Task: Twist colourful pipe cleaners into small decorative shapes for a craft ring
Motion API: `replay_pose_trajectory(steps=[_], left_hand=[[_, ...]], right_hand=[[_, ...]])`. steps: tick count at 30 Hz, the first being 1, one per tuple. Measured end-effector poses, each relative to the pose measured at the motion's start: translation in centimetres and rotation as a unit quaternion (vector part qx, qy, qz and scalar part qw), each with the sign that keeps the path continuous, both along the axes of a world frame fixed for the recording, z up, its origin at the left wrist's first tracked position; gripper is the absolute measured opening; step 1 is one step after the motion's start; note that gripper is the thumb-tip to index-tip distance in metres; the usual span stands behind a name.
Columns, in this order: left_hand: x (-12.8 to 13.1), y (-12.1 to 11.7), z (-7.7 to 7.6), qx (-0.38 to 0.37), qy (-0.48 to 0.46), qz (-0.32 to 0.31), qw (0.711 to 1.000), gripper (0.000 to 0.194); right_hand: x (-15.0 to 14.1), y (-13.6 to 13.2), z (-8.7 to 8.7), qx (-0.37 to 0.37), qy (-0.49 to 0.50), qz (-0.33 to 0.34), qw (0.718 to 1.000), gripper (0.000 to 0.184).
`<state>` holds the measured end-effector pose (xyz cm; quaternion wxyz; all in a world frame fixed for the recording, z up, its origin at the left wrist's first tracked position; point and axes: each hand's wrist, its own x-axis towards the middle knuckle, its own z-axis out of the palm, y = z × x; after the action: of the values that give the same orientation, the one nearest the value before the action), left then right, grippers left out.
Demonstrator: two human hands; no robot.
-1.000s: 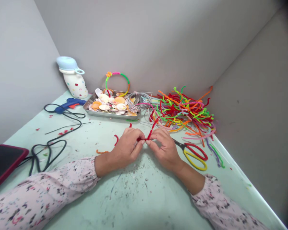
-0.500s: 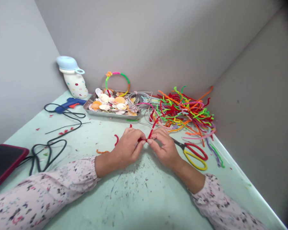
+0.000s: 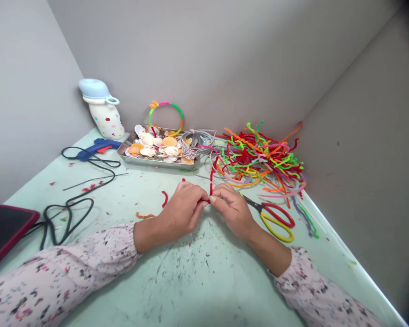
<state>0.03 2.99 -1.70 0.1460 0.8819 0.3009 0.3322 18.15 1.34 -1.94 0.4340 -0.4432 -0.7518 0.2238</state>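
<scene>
Between my two hands is a red pipe cleaner (image 3: 211, 181), one end standing up from the pinched fingertips. My left hand (image 3: 181, 210) pinches it with thumb and forefinger; most of that part is hidden. My right hand (image 3: 234, 211) grips it from the other side, thumb close to the left fingertips. Just right of my right hand lie scissors (image 3: 277, 227) with one red and one yellow handle loop, their blades partly hidden by the hand. Left of my left hand are a short red pipe cleaner piece (image 3: 164, 199) and an orange piece (image 3: 145, 215).
A metal tray (image 3: 157, 164) of seashells (image 3: 170, 142) stands at the back, with a colourful pipe cleaner ring (image 3: 183, 113) and coiled grey wire (image 3: 199, 138). Pipe cleaners (image 3: 262, 154) are heaped right. Left are a bottle (image 3: 105, 113), blue glue gun (image 3: 97, 147), black cord (image 3: 70, 204) and phone (image 3: 10, 231).
The raised end of the red pipe cleaner has swung left, from slanting right to nearly upright. Both hands stay in almost the same place, fingertips still together.
</scene>
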Motion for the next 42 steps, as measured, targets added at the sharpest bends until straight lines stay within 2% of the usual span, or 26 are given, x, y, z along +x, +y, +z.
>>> replay_pose_trajectory(steps=[5,8,11,16,28,42], left_hand=[[-0.06,0.08,0.12,-0.013,-0.023,0.017,1.0,0.008],[-0.09,0.01,0.26,-0.029,-0.046,0.034,0.998,0.008],[-0.08,-0.07,0.41,-0.035,-0.06,0.05,0.996,0.008],[-0.08,-0.08,0.43,-0.04,-0.065,0.049,0.996,0.01],[-0.14,-0.26,0.91,-0.073,-0.074,0.017,0.994,0.012],[-0.09,-0.16,0.52,-0.038,-0.073,0.02,0.996,0.01]], right_hand=[[-0.19,-0.06,0.0,0.02,-0.001,-0.021,1.0,0.014],[-0.25,-0.2,0.1,0.093,-0.02,-0.054,0.994,0.005],[-0.22,-0.32,0.11,0.166,-0.044,-0.086,0.981,0.013],[-0.09,-0.23,-0.14,0.228,-0.082,-0.076,0.967,0.013],[0.08,-0.2,-0.24,0.23,-0.106,-0.087,0.963,0.011],[-0.06,-0.29,0.01,0.212,-0.128,-0.082,0.965,0.005]])
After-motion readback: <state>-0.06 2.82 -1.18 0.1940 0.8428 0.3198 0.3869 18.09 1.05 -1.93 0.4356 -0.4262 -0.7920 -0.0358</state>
